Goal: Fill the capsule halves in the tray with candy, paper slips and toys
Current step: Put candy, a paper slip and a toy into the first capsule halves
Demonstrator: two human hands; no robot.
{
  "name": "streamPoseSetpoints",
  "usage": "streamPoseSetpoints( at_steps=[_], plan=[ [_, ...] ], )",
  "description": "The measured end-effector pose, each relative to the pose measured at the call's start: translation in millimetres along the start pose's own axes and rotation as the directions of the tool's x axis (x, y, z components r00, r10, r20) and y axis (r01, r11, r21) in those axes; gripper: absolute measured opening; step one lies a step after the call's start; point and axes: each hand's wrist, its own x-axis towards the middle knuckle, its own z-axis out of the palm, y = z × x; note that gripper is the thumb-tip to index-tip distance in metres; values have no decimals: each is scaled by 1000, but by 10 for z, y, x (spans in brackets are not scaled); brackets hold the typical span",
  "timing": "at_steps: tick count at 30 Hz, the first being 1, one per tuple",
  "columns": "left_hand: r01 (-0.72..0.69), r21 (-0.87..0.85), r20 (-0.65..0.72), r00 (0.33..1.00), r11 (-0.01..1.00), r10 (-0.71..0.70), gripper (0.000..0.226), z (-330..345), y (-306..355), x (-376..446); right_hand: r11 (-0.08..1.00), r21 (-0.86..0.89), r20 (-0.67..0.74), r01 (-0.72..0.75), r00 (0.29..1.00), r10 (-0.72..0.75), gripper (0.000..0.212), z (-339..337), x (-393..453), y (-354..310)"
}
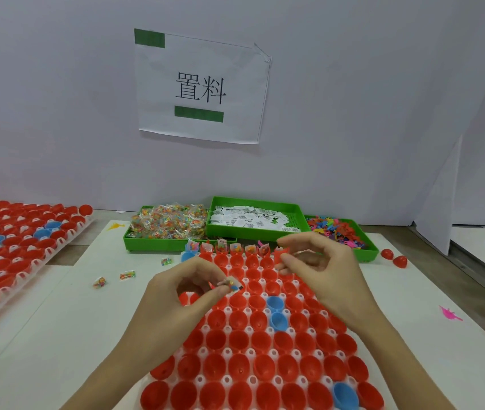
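Your white plastic tray [309, 291] of open red and blue capsule halves [241, 338] lies on the white worktop [442, 365] right in front of you. Only its far row is loaded: those halves hold small clear candy packets and paper slips that stick up above the rims [236, 247]. The rest of the cups show bare insides.

Your left hand [185, 294] hovers over the tray's left side, thumb and fingertips pinching a small packet with a slip [232, 284]. Your right hand [321, 261] is raised over the far rows with fingers loosely curled; you cannot tell whether they hold anything.

Behind the tray stand three green plastic bins: one piled with colourful candy packets [170, 221], one with printed white paper slips [253, 220], one with small bright plastic toys [338, 232]. Three loose candy packets [127, 275] lie on the worktop left of the tray, two closed red capsules [395, 258] to its right, and a pink toy figure [449, 314] nearer you. A second tray of red halves [13, 255] sits far left.
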Motion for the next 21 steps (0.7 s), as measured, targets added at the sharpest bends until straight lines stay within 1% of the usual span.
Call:
streamPoseSetpoints(
  at_steps=[2, 4, 6, 10, 15, 18, 21],
  plan=[
    [10, -32, 15, 1000, 999, -9, 12, 10, 13, -5, 999, 46, 114, -15, 993, 10, 17, 61, -74, -87],
    [13, -38, 37, 999, 999, -12, 17, 24, 12, -14, 998, 63, 183, -27, 983, 15, 13, 133, -124, -136],
    [4, -33, 52, 999, 999, -3, 20, 35, 15, -26, 998, 53, 227, -27, 974, 14, 11, 205, -170, -140],
    [-31, 7, 55, 998, 999, 31, 27, 43, 27, -40, 999, -32, 273, 13, 962, -4, 11, 276, -225, -124],
    [-90, 143, 25, 996, 986, 87, 29, 65, 51, -55, 990, -129, 290, 52, 957, -13, 17, 306, -241, -104],
    [-121, 219, -4, 992, 968, 125, 33, 78, 58, -74, 986, -150, 311, 78, 950, -28, 19, 317, -257, -101],
    [-221, 375, -35, 967, 900, 251, 38, 92, 59, -76, 969, -205, 344, 141, 937, -64, 19, 325, -274, -109]
  ],
)
